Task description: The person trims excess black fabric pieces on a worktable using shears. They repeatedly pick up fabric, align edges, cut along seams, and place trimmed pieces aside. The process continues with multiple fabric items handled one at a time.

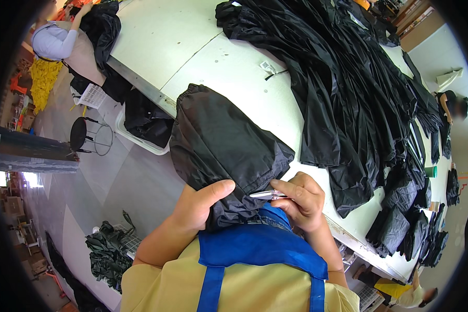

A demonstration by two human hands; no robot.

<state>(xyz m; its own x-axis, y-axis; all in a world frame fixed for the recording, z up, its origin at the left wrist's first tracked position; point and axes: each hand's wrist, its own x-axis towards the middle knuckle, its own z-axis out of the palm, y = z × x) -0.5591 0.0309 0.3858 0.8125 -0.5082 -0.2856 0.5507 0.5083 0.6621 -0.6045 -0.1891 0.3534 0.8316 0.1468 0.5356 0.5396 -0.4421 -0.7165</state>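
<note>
A black, shiny fabric piece (221, 138) with a gathered, elastic-looking edge at its far end lies partly on the white table and hangs toward my body. My left hand (198, 204) grips its near part, the thumb on top and the other fingers hidden under the cloth. Small metal thread snips (268, 195) are held in my right hand (302, 200), between thumb and fingers. Their pointed blades lie against the cloth, just right of my left thumb. Whether a thread is between the blades is too small to tell.
A long heap of black garments (327, 88) covers the table's (192, 67) right side, with folded black bundles (395, 229) beyond. To the left stand a white bin (158, 151) of black cloth, a round stool (79, 134) and a pillar (36, 151). A co-worker (57, 41) handles black fabric at far left.
</note>
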